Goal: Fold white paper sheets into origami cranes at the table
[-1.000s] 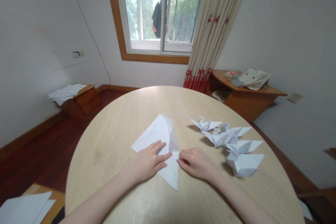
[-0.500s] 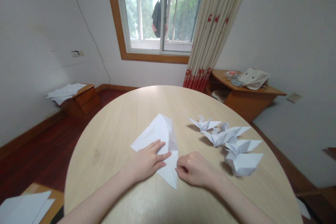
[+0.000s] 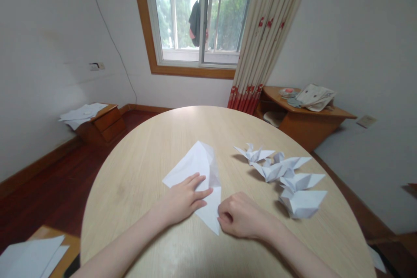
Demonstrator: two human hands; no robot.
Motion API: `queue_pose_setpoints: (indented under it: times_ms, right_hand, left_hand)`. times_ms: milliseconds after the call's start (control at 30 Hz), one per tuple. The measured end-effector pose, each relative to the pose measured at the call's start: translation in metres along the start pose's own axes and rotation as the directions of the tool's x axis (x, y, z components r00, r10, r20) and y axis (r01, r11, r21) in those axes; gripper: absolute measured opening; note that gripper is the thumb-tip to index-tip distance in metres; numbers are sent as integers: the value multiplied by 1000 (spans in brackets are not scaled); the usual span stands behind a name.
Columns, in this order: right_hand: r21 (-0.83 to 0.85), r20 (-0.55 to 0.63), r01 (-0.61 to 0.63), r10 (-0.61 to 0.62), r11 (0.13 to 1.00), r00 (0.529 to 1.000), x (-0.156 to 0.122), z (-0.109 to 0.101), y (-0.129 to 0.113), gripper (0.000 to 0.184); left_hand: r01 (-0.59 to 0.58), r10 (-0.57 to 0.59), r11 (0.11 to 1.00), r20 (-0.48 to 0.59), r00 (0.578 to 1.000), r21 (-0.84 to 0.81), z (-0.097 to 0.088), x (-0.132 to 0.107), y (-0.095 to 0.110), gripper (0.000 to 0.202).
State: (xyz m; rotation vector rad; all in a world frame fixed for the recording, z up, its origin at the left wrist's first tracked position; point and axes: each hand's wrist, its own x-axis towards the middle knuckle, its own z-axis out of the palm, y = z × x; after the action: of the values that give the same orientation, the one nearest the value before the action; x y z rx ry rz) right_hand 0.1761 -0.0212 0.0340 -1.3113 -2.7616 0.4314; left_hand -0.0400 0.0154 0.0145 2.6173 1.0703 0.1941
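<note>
A folded sheet of white paper (image 3: 192, 160) lies on the round wooden table (image 3: 140, 147), its narrow point towards me. Across its lower left part rests my left hand (image 3: 187, 197), flat with fingers spread and pressing the paper down. My right hand (image 3: 239, 215) is curled, thumb against the bent fingers, at the paper's lower right edge. Its fingertips meet that edge close to the tip; how much paper is between them is partly hidden. To the right stand several folded paper cranes (image 3: 254, 154), the nearest one (image 3: 301, 204) beyond my right hand.
Loose paper sheets (image 3: 32, 256) lie on a surface at lower left. More papers (image 3: 84, 113) cover a small drawer cabinet (image 3: 107, 126). A corner desk (image 3: 302, 121) carries a cloth bag (image 3: 314, 97). A window (image 3: 198, 17) and a curtain (image 3: 260, 39) are at the back.
My right hand has slid slightly towards me along the paper's right edge, nearer its tip. The left hand and the cranes stay in place.
</note>
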Motion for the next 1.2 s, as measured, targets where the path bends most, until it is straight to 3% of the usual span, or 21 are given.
queue_pose_setpoints:
  times_ms: [433, 700, 833, 1000, 1100, 1200]
  right_hand:
    - [269, 104, -30, 2, 963, 995, -1, 1, -5, 15]
    - [277, 156, -69, 26, 958, 987, 0, 3, -5, 14]
    - [328, 135, -52, 8, 943, 991, 0, 2, -2, 21]
    - [361, 24, -19, 11, 932, 1000, 3, 2, 6, 36]
    - [283, -117, -7, 42, 959, 992, 5, 6, 13, 38]
    - [192, -300, 45, 15, 980, 954, 7, 10, 20, 37]
  left_hand:
    - [9, -10, 1000, 40, 999, 27, -4, 1, 2, 40]
    - [11, -13, 999, 46, 999, 47, -6, 1, 5, 40]
    - [5, -7, 998, 34, 999, 65, -5, 1, 4, 40]
    - [-7, 8, 997, -15, 1000, 75, -2, 1, 3, 35]
    - [-11, 14, 997, -40, 999, 74, -2, 1, 3, 33]
    - [-9, 13, 998, -54, 998, 70, -3, 2, 3, 33]
